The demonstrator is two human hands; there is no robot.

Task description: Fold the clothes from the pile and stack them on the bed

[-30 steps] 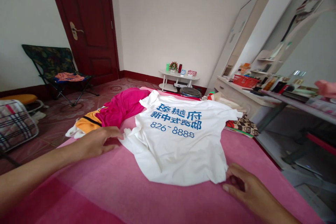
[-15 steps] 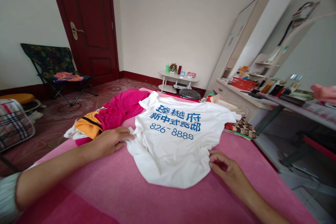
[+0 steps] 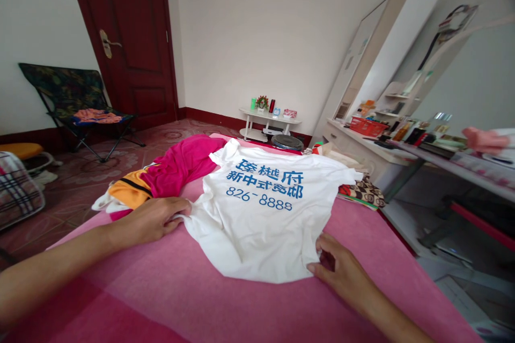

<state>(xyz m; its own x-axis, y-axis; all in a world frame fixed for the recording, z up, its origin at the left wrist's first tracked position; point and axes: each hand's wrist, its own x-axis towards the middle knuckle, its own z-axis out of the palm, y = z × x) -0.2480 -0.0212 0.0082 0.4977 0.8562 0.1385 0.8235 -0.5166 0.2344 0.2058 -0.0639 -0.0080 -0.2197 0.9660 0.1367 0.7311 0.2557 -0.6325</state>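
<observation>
A white T-shirt [image 3: 257,241] with blue printed characters and numbers lies spread on the pink bed cover [image 3: 193,300], its neck end away from me and its hem toward me. My left hand [image 3: 164,217] pinches the shirt's left edge near the hem and draws it out sideways. At the lower right corner, my right hand [image 3: 333,260] has its thumb and fingers closed on the fabric. Folds run across the lower half of the shirt. Part of its right sleeve lies by a brown patterned cloth [image 3: 364,193].
Magenta clothing [image 3: 181,163] and a yellow garment [image 3: 131,188] are heaped at the bed's left. A folding chair [image 3: 64,96] with clothes on it stands by the door. To the right is a dressing table [image 3: 398,155] with bottles and a red basket [image 3: 367,126].
My left hand has moved left, pulling the shirt's left edge outward. My right hand has taken the lower right corner, and the hem looks straighter. The view has shifted slightly.
</observation>
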